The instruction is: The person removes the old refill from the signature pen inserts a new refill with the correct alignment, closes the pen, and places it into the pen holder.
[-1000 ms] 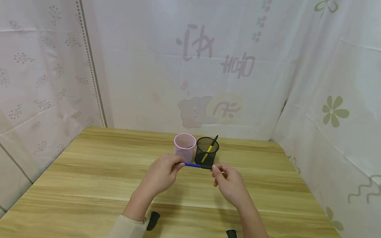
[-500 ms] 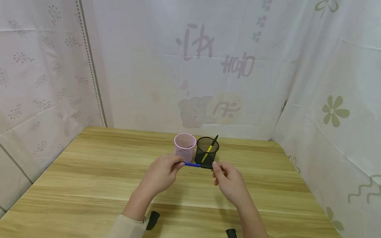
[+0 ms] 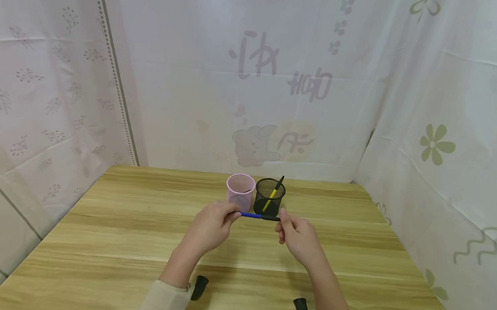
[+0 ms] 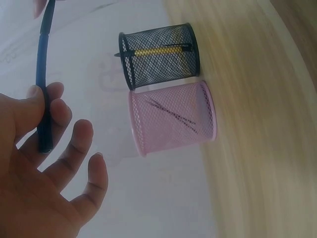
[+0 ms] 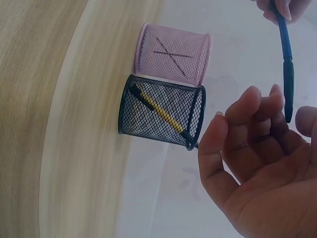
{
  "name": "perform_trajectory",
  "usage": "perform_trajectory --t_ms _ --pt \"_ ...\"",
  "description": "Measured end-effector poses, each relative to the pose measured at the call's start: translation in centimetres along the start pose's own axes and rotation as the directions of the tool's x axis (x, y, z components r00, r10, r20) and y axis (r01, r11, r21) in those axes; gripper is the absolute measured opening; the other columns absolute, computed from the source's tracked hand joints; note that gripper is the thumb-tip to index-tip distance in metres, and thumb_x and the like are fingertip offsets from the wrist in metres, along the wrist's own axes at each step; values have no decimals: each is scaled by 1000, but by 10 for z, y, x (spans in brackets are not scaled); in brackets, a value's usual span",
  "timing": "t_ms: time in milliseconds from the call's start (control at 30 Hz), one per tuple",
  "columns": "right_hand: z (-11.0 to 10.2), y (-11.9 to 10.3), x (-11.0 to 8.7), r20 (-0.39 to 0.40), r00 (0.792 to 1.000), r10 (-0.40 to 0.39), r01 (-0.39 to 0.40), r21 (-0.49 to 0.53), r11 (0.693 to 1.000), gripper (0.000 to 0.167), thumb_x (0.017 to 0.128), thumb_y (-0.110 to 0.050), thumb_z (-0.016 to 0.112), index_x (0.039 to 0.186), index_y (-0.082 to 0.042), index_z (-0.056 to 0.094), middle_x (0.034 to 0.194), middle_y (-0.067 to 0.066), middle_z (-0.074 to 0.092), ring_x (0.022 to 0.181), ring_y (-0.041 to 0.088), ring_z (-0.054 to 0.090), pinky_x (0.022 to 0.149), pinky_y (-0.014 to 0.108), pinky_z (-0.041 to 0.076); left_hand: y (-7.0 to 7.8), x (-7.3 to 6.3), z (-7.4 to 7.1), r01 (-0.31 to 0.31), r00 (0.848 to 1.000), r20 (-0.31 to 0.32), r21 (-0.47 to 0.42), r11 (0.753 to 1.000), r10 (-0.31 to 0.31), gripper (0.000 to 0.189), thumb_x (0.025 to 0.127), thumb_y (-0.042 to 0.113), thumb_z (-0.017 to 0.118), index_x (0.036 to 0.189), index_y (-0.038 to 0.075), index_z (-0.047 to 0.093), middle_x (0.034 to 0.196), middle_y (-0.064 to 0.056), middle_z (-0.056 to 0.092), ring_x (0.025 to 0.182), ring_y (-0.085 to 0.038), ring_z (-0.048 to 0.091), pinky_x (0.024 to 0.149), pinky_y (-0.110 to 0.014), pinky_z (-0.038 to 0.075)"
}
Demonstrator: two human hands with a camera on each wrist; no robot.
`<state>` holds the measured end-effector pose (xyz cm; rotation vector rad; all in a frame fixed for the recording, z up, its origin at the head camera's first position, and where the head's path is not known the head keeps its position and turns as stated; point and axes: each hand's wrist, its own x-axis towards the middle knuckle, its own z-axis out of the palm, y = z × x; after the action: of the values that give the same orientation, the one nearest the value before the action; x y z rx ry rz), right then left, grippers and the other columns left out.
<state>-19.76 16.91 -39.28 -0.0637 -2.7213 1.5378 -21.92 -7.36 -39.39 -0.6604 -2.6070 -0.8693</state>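
My left hand pinches a blue pen between thumb and fingers, holding it level in front of two pen holders. In the left wrist view the pen has black ends, and the other left fingers are loosely bent. The pen's far black end reaches my right hand. In the right wrist view, that black end lies between the right thumb and fingers, with a gap beside the thumb. The right fingers are loosely curved.
A pink mesh pen holder with thin dark sticks inside stands beside a black mesh pen holder. A yellow-and-black pen leans in the black one. They stand on the wooden table, before a printed curtain.
The right thumb has lifted and shifted slightly right, uncovering more of the pen's black end. The left hand and both pen holders stay where they were.
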Motion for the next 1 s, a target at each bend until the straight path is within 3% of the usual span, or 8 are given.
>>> perform_trajectory --t_ms 233,1000 --pt "0 0 0 -26 999 -22 22 3 1000 51 114 -47 46 88 -9 68 70 5 64 68 20 60 59 28 40 0 0 0 4 1000 5 -1 1000 -4 11 106 21 67 98 17 73 85 6 68 78 -11 55 71 -30 48" --pt "-2 -3 -3 -37 998 -54 57 62 996 22 112 -26 57 111 -8 68 90 8 65 77 19 65 55 26 36 -3 -1 1 4 1000 -1 2 1000 -4 14 107 22 66 94 18 71 81 6 64 76 -11 54 70 -31 47"
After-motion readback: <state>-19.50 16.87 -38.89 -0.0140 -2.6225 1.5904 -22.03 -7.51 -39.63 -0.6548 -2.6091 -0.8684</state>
